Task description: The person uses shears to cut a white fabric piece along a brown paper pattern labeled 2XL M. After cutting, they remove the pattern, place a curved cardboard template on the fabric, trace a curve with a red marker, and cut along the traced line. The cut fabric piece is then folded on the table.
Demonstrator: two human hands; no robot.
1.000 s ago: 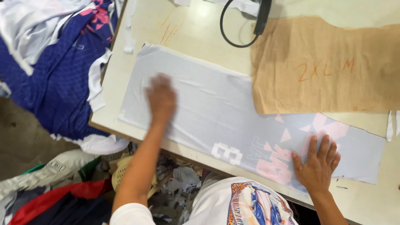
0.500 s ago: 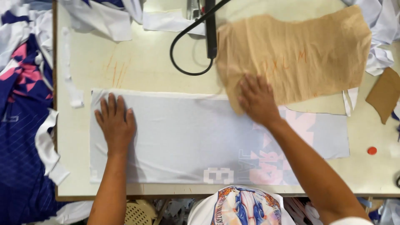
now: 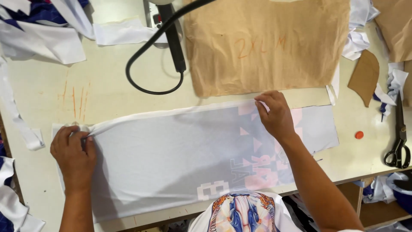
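Note:
A long white fabric panel (image 3: 171, 159) with faint pink and grey print showing through lies flat across the cream table (image 3: 107, 90). My left hand (image 3: 74, 151) pinches the panel's far left corner, lifting its top edge into a ridge. My right hand (image 3: 274, 115) grips the same top edge near the middle right, fingers curled over the cloth. A brown paper pattern piece (image 3: 266, 45) with orange marks lies just beyond the panel, close to my right hand.
A black cable (image 3: 148, 64) loops from a dark tool at the top centre. Black scissors (image 3: 399, 137) and a small orange cap (image 3: 359, 135) sit at the right. White cloth scraps (image 3: 47, 38) pile at the top left, more brown pattern pieces (image 3: 365, 75) at the right.
Both hands went from lying flat on the fabric to gripping its far edge. The right hand left the brown paper and moved to the panel's top edge, which now lifts.

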